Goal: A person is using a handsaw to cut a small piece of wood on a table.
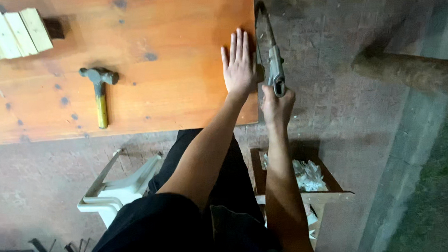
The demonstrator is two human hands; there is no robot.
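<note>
Handsaw (pixel 269 57) runs along the right edge of the orange wooden board (pixel 135 60), its handle clenched in the right hand (pixel 277 106), while the left hand (pixel 239 65) lies flat and open, pinning the board steady, hammer (pixel 100 94) well aside.

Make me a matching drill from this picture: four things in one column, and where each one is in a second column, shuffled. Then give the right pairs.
Things:
1. hammer
2. left hand
3. hand saw
4. pale wood blocks

Places:
A. gripped in the right hand, just off the edge of the board
B. far left of the wooden board
C. flat, palm down, on the board's right edge
D. lying alone on the board, yellow handle toward the person

Pairs: 1-D, 2-C, 3-A, 4-B
</note>
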